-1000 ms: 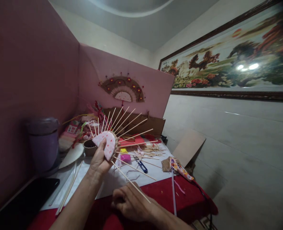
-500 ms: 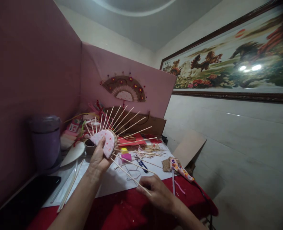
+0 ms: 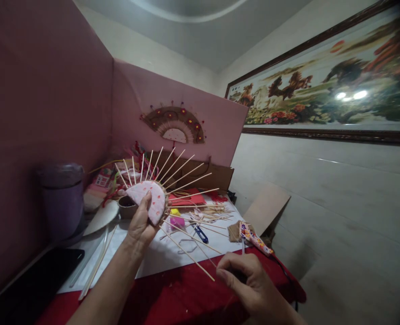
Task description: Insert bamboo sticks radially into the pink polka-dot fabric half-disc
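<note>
My left hand (image 3: pixel 139 225) holds up a half-made fan (image 3: pixel 149 201): a pink dotted half-disc with several thin wooden sticks fanning out from its edge. The thumb presses on the pink face. My right hand (image 3: pixel 250 282) hovers low at the front right, fingers curled in a pinch; what it holds, if anything, is too small to make out. It sits just right of the tip of the lowest stick (image 3: pixel 189 257). A finished brown fan (image 3: pixel 174 124) hangs on the pink board behind.
On the white sheet over the red cloth (image 3: pixel 186 298) lie loose sticks (image 3: pixel 209 210), blue snips (image 3: pixel 200 233), a pink and yellow block (image 3: pixel 177 220), a patterned strip (image 3: pixel 254 238) and a small brown cup (image 3: pixel 127 207). A purple pot (image 3: pixel 62 198) and dark phone (image 3: pixel 34 284) stand left.
My right hand has slid from under the fan to the right and toward me, and closed into a pinch. My left hand has tilted the fan slightly upward.
</note>
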`<state>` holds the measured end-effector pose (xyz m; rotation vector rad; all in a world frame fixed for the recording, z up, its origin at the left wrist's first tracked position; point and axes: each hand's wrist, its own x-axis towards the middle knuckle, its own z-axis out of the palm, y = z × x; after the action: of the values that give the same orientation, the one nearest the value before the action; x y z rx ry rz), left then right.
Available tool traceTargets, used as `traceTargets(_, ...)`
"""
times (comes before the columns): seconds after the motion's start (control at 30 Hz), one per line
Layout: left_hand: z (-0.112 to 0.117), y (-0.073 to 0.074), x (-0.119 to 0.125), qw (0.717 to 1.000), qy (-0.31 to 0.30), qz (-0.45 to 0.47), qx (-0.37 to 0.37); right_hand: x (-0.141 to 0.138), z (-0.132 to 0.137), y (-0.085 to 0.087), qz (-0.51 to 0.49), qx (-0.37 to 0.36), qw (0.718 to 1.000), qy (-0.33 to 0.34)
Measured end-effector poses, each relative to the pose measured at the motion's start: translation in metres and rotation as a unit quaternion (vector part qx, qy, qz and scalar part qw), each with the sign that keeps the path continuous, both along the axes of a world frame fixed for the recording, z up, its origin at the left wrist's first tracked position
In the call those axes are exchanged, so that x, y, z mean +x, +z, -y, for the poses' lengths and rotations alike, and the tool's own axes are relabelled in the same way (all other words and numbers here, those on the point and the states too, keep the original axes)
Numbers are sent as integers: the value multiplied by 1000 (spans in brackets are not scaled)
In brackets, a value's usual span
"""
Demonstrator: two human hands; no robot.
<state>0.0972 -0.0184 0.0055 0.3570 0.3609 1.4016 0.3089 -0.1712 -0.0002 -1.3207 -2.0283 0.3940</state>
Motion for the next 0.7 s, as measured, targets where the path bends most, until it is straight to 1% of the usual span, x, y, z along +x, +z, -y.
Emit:
traceTargets(0.1, -1, -1, 2, 1000, 6, -6, 6, -12, 4, -1, 67, 84, 993, 47)
traceTargets(0.17, -1, -1, 2, 1000, 14, -1, 5, -19, 3, -9, 104, 136, 982, 84)
traceTargets(0.23, -2, -2, 2, 1000, 12, 4, 3, -26, -2, -23, 137, 174, 970, 100)
traceTargets(0.37, 0, -1, 2, 1000, 2, 17, -7, -38, -15, -56, 183, 230, 949, 114)
traceTargets(0.47, 2, 0, 4, 999, 8, 33, -6, -48, -23, -74, 211, 223, 946, 105)
traceTargets(0.53, 4, 2, 7, 999, 15, 50, 1, -56, -27, -79, 228, 194, 949, 95)
traceTargets(0.6, 6, 3, 9, 998, 25, 62, 7, -65, -30, -79, 240, 155, 954, 92)
traceTargets(0.7, 10, 5, 14, 998, 33, 57, 19, -79, -33, -71, 247, 102, 958, 102)
